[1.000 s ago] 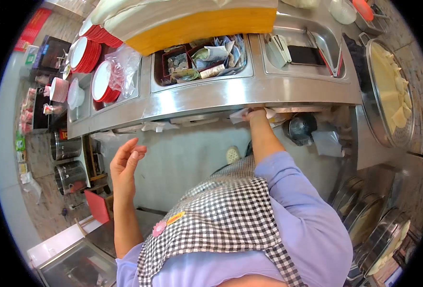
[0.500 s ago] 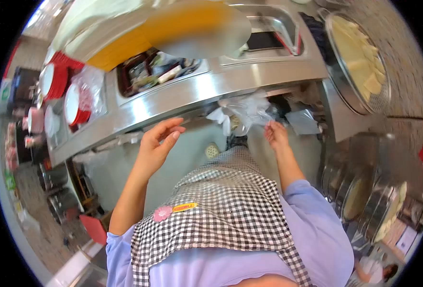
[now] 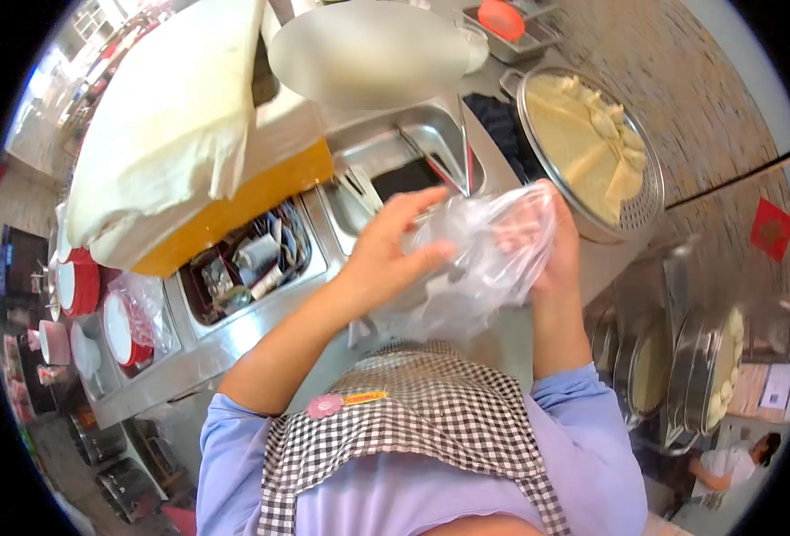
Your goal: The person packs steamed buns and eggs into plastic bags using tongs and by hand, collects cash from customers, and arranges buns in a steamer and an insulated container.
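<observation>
A clear plastic bag (image 3: pixel 477 268) hangs between my hands, in front of the steel counter. My right hand (image 3: pixel 547 237) is behind or inside the thin plastic, its fingers partly seen through it; whether they grip the bag is unclear. My left hand (image 3: pixel 399 246) is at the bag's left side, thumb and fingers spread apart, fingertips close to the plastic. Beyond the bag, tongs (image 3: pixel 435 161) and a dark flat object (image 3: pixel 405 180) lie in a recessed steel tray (image 3: pixel 337 143).
A round steamer pan (image 3: pixel 538 152) with dough pieces (image 3: pixel 591 134) stands at the right. Left are a money tray (image 3: pixel 250 266), a cloth-covered yellow box (image 3: pixel 189 237) and stacked red-rimmed bowls (image 3: pixel 78 288). Lower right, a person (image 3: pixel 730 469) is near stacked pans (image 3: pixel 685 375).
My right hand has brought the plastic bag up from below the counter edge to above it. My left hand has moved right, beside the bag. The view has turned toward the steamer pan.
</observation>
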Motion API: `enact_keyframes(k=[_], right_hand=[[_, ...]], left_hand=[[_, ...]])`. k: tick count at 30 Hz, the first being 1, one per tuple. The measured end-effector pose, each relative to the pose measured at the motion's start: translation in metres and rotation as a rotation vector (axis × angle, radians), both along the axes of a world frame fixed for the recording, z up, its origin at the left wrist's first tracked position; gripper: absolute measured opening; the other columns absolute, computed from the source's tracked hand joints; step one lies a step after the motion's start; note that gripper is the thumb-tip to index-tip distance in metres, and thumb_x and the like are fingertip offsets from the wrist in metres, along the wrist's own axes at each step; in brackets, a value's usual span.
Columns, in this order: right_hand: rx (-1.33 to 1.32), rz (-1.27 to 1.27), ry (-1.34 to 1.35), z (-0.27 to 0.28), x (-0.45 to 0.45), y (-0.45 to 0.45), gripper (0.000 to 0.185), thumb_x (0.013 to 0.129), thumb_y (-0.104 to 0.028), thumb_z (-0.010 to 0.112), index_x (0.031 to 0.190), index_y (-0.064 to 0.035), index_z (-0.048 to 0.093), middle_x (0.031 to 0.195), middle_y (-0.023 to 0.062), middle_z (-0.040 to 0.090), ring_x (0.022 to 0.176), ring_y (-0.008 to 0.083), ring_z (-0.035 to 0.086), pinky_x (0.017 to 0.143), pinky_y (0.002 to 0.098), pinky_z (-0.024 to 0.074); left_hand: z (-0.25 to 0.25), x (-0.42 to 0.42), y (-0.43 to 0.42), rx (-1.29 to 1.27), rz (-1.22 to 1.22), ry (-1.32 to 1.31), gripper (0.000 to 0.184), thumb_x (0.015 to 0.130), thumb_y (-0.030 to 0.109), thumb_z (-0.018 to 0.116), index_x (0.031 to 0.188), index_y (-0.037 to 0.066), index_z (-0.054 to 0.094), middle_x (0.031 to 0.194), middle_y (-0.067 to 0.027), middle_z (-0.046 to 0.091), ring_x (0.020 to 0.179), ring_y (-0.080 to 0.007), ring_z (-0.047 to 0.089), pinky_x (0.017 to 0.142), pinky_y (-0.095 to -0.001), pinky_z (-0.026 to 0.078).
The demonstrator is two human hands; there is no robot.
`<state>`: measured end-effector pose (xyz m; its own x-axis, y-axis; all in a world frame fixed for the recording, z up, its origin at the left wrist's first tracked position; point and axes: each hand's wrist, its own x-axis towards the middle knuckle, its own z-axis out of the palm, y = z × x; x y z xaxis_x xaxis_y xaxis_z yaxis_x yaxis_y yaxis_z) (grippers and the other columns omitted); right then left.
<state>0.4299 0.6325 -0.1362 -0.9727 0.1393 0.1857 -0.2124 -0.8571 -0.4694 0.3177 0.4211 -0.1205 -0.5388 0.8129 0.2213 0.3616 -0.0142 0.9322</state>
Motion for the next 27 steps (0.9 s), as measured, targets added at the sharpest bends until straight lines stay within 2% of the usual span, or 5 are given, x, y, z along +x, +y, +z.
enact_keyframes(k=[7, 12, 18, 23, 27], right_hand=[[0.385, 0.192, -0.077, 0.020, -0.111, -0.011, 0.031, 0.094, -0.034, 0.054, 0.092, -0.0031, 0.053, 0.071, 0.0022, 0.055, 0.058, 0.0125, 0.053, 0.061, 0.0265, 0.0469], [0.604, 0.130, 0.016, 0.030, -0.192, 0.006, 0.040, 0.094, -0.044, 0.049, 0.088, -0.0043, 0.051, 0.063, 0.0013, 0.050, 0.055, 0.0135, 0.050, 0.062, 0.0339, 0.0473], [0.558, 0.221, 0.173, 0.019, -0.252, -0.002, 0.031, 0.093, -0.036, 0.055, 0.093, -0.0057, 0.049, 0.065, 0.0001, 0.043, 0.060, 0.0134, 0.044, 0.064, 0.0319, 0.0401], [0.616, 0.160, 0.236, 0.030, -0.273, -0.014, 0.026, 0.095, -0.031, 0.052, 0.098, -0.0055, 0.048, 0.070, -0.0008, 0.040, 0.065, 0.0117, 0.042, 0.069, 0.0295, 0.0374], [0.716, 0.098, 0.266, 0.059, -0.271, -0.026, 0.023, 0.096, -0.028, 0.050, 0.098, -0.0056, 0.048, 0.070, -0.0013, 0.038, 0.066, 0.0105, 0.041, 0.071, 0.0279, 0.0367]], left_hand=[[-0.012, -0.037, -0.008, -0.149, 0.231, -0.225, 0.025, 0.082, 0.003, 0.055, 0.107, 0.003, 0.055, 0.094, -0.0158, 0.064, 0.090, -0.0281, 0.064, 0.079, -0.0344, 0.049], [-0.006, -0.052, -0.104, -0.136, 0.601, -0.027, 0.028, 0.080, -0.001, 0.053, 0.107, 0.002, 0.059, 0.097, -0.0133, 0.065, 0.093, -0.0252, 0.064, 0.081, -0.0324, 0.049], [0.038, -0.031, -0.256, -0.109, 1.229, -0.014, 0.028, 0.081, -0.002, 0.056, 0.109, -0.001, 0.060, 0.102, -0.0043, 0.064, 0.092, -0.0143, 0.059, 0.082, -0.0282, 0.048], [0.081, -0.044, -0.394, -1.038, 1.295, 0.597, 0.035, 0.071, 0.002, 0.061, 0.105, 0.009, 0.064, 0.098, -0.0121, 0.065, 0.089, -0.0283, 0.063, 0.078, -0.0352, 0.051], [0.109, -0.082, -0.517, -1.455, 1.431, 0.706, 0.036, 0.072, 0.006, 0.058, 0.106, 0.015, 0.064, 0.099, -0.0083, 0.060, 0.089, -0.0306, 0.062, 0.073, -0.0402, 0.051]])
